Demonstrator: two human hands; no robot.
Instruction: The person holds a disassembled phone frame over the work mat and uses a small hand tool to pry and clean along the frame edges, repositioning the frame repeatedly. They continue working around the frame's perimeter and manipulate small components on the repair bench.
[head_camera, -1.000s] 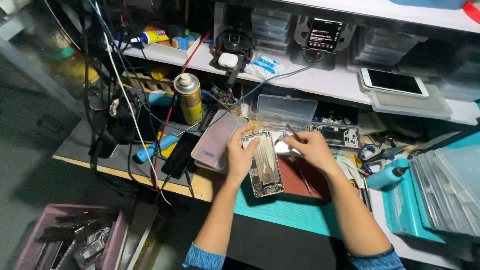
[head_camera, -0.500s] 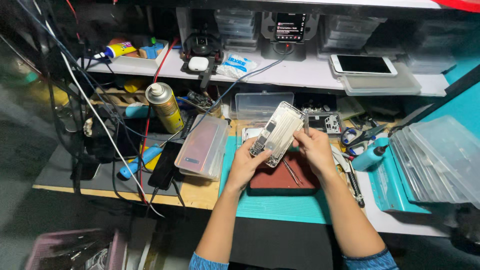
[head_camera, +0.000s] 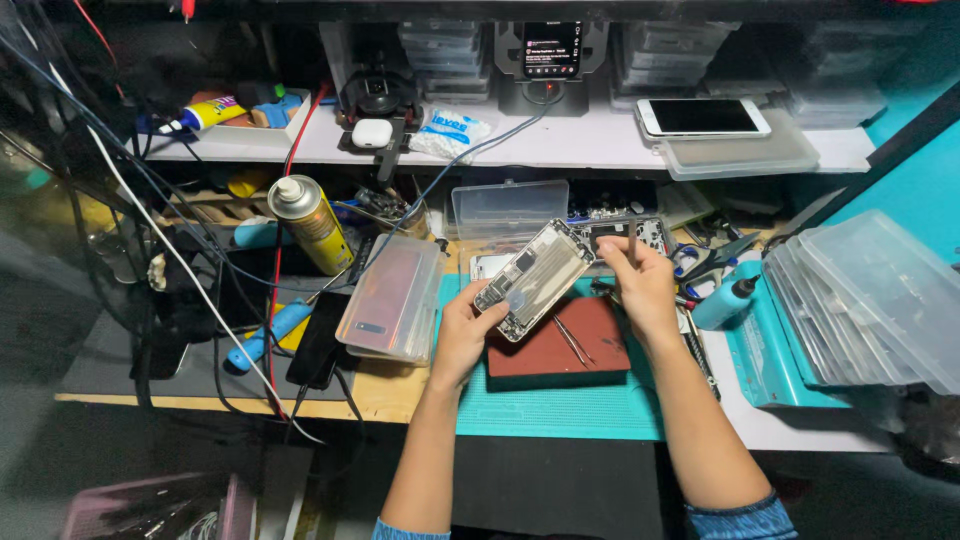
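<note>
Left hand (head_camera: 468, 335) grips lower end of opened phone chassis (head_camera: 535, 279), fingers closed around its edge. Chassis held tilted, raised above dark red mat (head_camera: 560, 352) on teal work mat (head_camera: 560, 410). Right hand (head_camera: 640, 285) beside chassis upper end, fingertips pinched on small part too tiny to identify. Tweezers (head_camera: 572, 341) lie on red mat. Spray can (head_camera: 309, 224) stands left, well apart.

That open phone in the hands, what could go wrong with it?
The opened phone is lifted off the red-brown mat, pinched at its lower corner by the left hand; it might slip and drop. The right hand holds a thin tool close to its exposed insides and could scratch them. The spray can stands among cables and could tip.
</note>
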